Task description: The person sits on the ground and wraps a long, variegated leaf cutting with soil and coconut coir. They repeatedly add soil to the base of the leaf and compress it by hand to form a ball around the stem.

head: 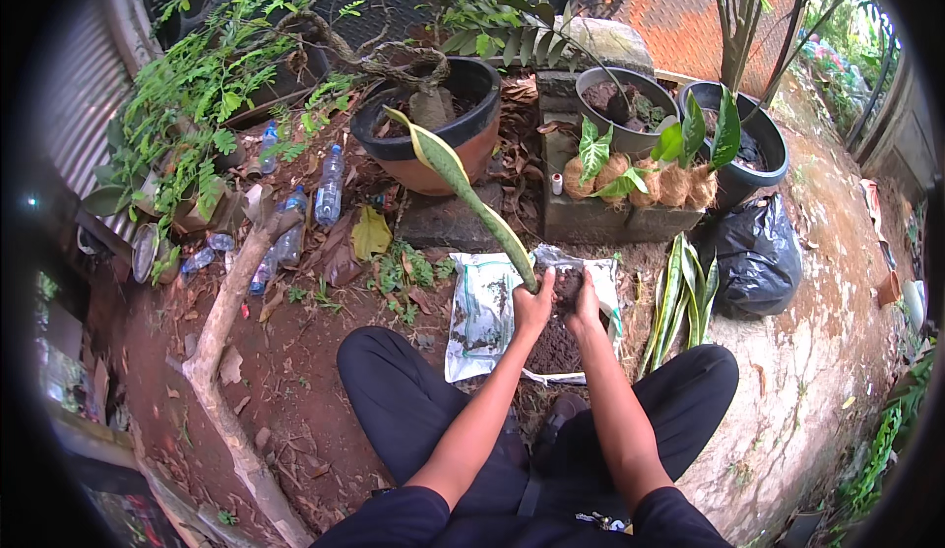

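A variegated snake plant leaf (472,193) rises from my left hand (533,304), its tip leaning to the far left. My right hand (585,303) is cupped around the right side of a soil-filled plastic bag (559,255), whose greyish rim shows beyond my fingertips. The left hand lies along the bag's other side; the leaf's lower end is hidden by that hand. Beneath both hands, loose dark soil (554,352) lies on an opened white sack (472,326). More cut snake plant leaves (683,300) lie on the ground to the right of the sack.
Beyond the sack, wrapped plant balls (644,182) and a small spool (557,183) sit on a concrete block (613,224). A large pot (435,160) stands behind. At right is a black plastic bag (757,256); at left are plastic bottles (329,186) and a branch (221,319).
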Available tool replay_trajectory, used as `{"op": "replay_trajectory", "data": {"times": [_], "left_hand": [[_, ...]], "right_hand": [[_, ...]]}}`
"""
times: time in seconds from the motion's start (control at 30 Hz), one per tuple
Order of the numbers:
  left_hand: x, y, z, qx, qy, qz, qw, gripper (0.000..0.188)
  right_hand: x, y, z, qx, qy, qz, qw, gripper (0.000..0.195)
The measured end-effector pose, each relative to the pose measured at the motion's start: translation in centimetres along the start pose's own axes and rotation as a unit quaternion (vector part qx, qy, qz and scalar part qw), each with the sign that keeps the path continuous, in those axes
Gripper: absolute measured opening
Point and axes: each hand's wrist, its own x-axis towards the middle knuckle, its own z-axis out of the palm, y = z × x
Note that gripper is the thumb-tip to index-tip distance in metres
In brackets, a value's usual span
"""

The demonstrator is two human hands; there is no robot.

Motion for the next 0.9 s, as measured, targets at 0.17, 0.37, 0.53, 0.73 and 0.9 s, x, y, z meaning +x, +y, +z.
{"op": "replay_trajectory", "data": {"times": [0.17, 0.37, 0.53, 0.73, 0.9], "left_hand": [[1.4, -0.1, -0.2, -0.036, 0.019, -0.006, 0.999, 0.048], [1.6, 0.4, 0.7, -0.032, 0.043, 0.033, 0.998, 0.04], [1.4, 0.7, 1.0, -0.071, 0.0, 0.012, 0.997, 0.039], [2.5, 0.1, 0.7, -0.098, -0.059, 0.012, 0.993, 0.043], [3.1, -0.8, 0.0, -0.102, -0.051, 0.008, 0.993, 0.047]], "right_hand": [[-0.6, 1.3, 1.1, 0.093, -0.007, 0.002, 0.996, 0.043], [-1.6, 2.7, 2.7, -0.05, 0.01, -0.169, 0.984, 0.036], [-3.0, 2.8, 3.4, -0.211, 0.014, -0.235, 0.949, 0.038], [-4.1, 2.5, 4.1, -0.295, -0.022, -0.262, 0.919, 0.046], [-4.4, 2.4, 4.2, -0.363, -0.11, -0.25, 0.891, 0.063]]}}
